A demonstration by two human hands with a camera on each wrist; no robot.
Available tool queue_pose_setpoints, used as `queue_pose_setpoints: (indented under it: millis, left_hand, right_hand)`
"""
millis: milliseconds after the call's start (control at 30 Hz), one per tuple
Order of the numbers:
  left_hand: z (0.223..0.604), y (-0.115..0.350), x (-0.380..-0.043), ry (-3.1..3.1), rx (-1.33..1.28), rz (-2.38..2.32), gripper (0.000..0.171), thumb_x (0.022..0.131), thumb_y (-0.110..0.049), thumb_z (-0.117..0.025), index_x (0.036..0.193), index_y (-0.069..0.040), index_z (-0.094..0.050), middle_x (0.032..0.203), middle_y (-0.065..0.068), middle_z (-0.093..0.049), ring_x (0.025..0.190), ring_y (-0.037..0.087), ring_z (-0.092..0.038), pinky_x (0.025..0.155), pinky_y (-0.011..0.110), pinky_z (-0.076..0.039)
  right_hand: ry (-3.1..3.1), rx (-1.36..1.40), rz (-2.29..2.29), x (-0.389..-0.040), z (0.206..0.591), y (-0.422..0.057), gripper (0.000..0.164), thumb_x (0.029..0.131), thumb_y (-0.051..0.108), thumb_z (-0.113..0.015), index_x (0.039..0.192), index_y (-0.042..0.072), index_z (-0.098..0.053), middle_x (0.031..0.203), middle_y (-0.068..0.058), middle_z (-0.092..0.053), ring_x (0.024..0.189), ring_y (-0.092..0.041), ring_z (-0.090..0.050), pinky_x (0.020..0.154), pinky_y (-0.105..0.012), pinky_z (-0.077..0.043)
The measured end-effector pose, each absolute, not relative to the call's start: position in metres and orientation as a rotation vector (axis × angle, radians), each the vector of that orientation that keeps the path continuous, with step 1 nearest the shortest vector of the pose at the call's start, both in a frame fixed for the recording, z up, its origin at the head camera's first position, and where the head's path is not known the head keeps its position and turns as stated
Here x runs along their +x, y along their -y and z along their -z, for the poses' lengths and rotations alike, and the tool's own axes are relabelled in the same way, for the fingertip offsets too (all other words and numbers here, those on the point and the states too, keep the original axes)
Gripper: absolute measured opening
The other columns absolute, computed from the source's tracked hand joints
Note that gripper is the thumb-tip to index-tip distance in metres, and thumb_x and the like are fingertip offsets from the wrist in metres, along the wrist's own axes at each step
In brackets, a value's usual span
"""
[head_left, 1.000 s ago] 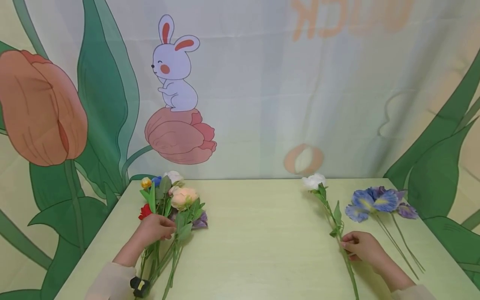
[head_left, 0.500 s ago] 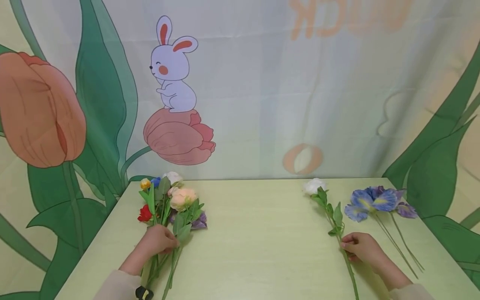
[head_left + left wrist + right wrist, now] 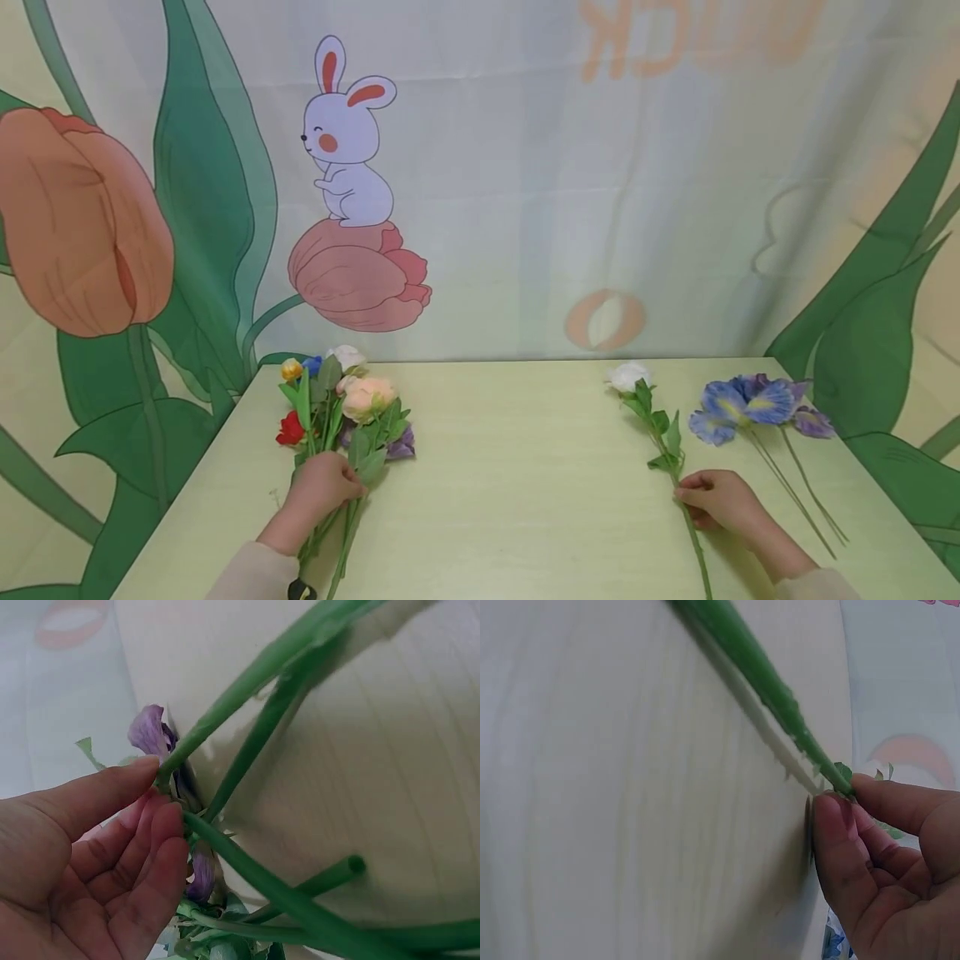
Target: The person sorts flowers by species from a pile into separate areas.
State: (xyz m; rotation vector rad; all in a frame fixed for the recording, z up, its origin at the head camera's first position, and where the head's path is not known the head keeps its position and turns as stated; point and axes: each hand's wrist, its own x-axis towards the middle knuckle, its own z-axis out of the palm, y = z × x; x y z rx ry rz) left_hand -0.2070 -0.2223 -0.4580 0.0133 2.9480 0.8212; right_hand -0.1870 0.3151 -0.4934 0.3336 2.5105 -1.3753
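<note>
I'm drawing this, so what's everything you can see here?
Left flower bunch: one, yellow, blue, white, red, peach, purple, table's left
Lone bloom: one, white, table's right half
Other flowers: at least two, blue-purple, table's far right
Table: one, pale yellow-green, under the flowers
Backdrop: one, pale, behind the table
Printed rabbit: one, white, backdrop's left
Printed tulips: two, orange and pink, backdrop's left
Printed leaves: several, green, backdrop's both sides
Printed letters: several, orange, backdrop's upper right
Printed ring: one, orange, backdrop's bottom
Dark item: one, black, bottom edge, cut off
Sleeves: two, cream, bottom edge
Left grip: one, bare, pinching a green stem
Right grip: one, bare, pinching the lone bloom's stem
</note>
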Motion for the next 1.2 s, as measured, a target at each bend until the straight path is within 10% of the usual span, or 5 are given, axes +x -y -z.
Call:
queue_pose_setpoints:
  millis: [300,600,900,1200]
  left_hand:
    - [0.455,0.214,-0.208,-2.987,0.026,-0.679,0.013,0.076,-0.011,-0.082,0.068,-0.004,-0.075,0.058,-0.001,-0.064,0.055,0.012,-0.054,0.053,0.026,-0.043]
    - [0.448,0.223,-0.205,-2.966,-0.033,-0.786,0.049,0.079,-0.002,-0.069,0.049,-0.020,-0.035,0.050,-0.011,-0.024,0.049,0.007,-0.025,0.049,0.020,-0.024]
    - [0.421,0.236,-0.203,-2.930,-0.033,-0.860,0.036,0.086,-0.006,-0.066,0.053,-0.010,-0.054,0.050,-0.005,-0.049,0.051,0.011,-0.036,0.052,0.024,-0.027]
    - [0.395,0.235,-0.206,-2.873,0.011,-0.945,0.020,0.095,-0.015,-0.067,0.089,0.002,-0.077,0.072,0.004,-0.070,0.065,0.015,-0.057,0.058,0.030,-0.044]
  right_hand:
    - [-2.508,0.326,1.369,-0.187,0.493,-0.314,0.033,0.099,0.010,-0.065,0.119,-0.015,-0.062,0.088,-0.007,-0.069,0.075,-0.013,-0.064,0.065,-0.027,-0.061]
    - [-2.503,0.311,1.357,-0.188,0.488,-0.312,0.036,0.098,0.010,-0.064,0.122,-0.017,-0.060,0.092,-0.009,-0.071,0.076,-0.013,-0.065,0.067,-0.029,-0.062]
    - [-2.507,0.306,1.337,-0.188,0.488,-0.317,0.037,0.098,0.013,-0.065,0.122,-0.015,-0.062,0.090,-0.009,-0.071,0.076,-0.013,-0.065,0.067,-0.030,-0.062]
    - [-2.539,0.273,1.365,-0.186,0.482,-0.325,0.033,0.100,0.011,-0.062,0.119,-0.016,-0.063,0.088,-0.009,-0.072,0.075,-0.013,-0.067,0.067,-0.032,-0.063]
